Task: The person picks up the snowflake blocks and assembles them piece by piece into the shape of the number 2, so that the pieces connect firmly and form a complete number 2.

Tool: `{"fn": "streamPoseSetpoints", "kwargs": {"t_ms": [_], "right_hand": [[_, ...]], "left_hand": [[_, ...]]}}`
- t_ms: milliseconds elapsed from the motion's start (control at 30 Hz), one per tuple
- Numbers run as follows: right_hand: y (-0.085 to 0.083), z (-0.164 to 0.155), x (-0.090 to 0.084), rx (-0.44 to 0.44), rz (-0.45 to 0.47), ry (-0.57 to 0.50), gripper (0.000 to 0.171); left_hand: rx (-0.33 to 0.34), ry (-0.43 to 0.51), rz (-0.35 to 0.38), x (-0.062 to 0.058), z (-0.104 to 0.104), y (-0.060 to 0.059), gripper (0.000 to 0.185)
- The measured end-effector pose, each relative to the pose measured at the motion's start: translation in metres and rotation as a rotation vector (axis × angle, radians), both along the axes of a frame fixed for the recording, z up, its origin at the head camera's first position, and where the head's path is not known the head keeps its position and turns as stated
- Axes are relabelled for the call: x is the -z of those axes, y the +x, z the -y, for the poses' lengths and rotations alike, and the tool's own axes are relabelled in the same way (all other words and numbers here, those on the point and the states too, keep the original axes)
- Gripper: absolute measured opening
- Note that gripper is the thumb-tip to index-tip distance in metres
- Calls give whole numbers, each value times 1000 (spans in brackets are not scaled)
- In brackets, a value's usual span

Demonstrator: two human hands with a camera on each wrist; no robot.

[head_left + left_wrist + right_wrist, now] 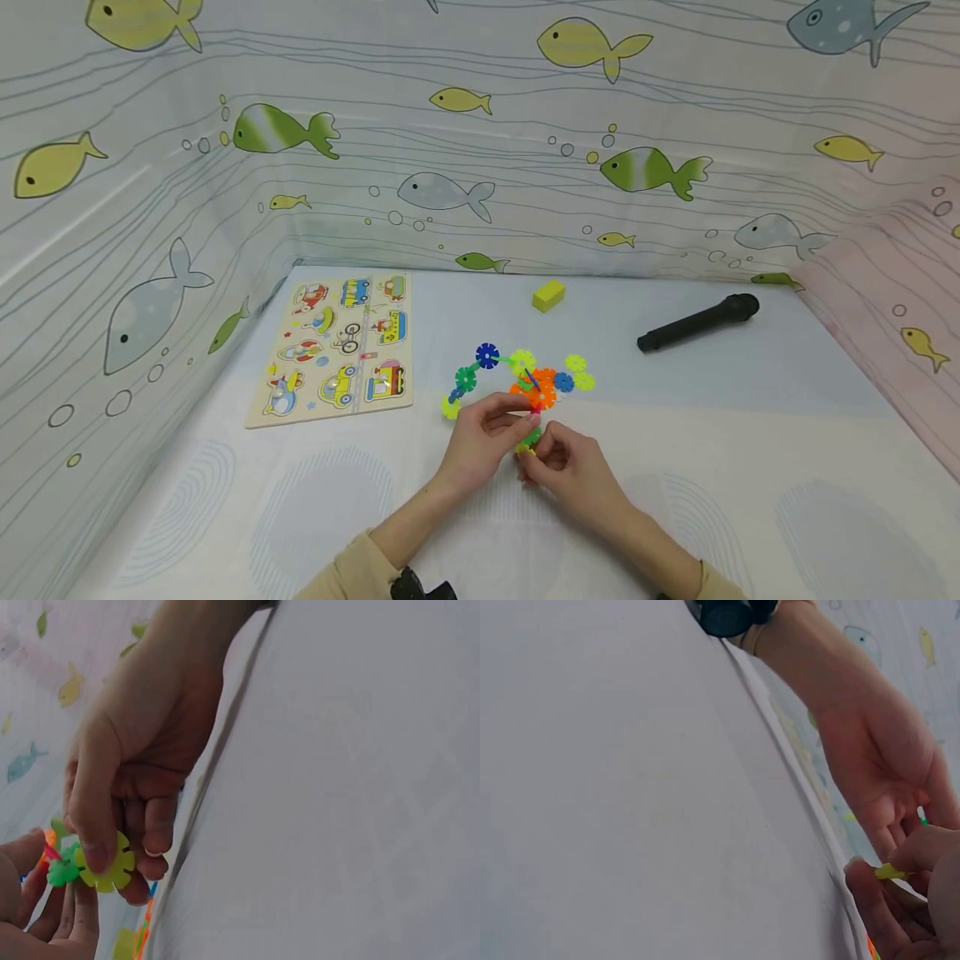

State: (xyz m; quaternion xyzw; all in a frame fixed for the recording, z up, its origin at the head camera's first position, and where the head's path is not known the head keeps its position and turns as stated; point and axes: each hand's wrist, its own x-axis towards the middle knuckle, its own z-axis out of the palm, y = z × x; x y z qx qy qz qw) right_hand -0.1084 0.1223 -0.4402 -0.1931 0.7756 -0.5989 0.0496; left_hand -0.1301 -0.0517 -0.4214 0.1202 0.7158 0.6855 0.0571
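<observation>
Left wrist: yellow disc [107, 864] (pinched) seemingly faces camera.

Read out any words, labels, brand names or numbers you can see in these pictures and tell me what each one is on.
No readable text in any view.
Wooden vehicle puzzle board: only pictures; any lettering is too small to read.
Black microphone, yellow block, plastic snowflake discs: no markings visible.
Fish-patterned cloth: pictures only.

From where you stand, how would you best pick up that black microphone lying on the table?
Probably by the slim handle of the black microphone, around its middle, coming down from above with fingers across its width. It lies flat, with open table on both long sides, and the thicker head at its far right end looks harder to close fingers around.
</observation>
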Motion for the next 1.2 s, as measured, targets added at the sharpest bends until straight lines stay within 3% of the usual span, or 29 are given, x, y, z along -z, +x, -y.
{"fn": "streamPoseSetpoints", "kwargs": {"t_ms": [200,667,800,1000,1200], "right_hand": [[0,0,-2,33,30,20,21],[1,2,-3,146,-86,109,27],[0,2,-2,145,-21,91,24],[-2,2,-4,109,190,-45,34],[-4,1,-4,92,239,-51,35]], "left_hand": [[-9,2,-4,0,0,-1,24],[13,-2,-9,2,0,0,25],[23,0,2,2,-1,0,25],[20,-9,-10,1,0,0,24],[21,-17,-21,0,1,1,26]]}}
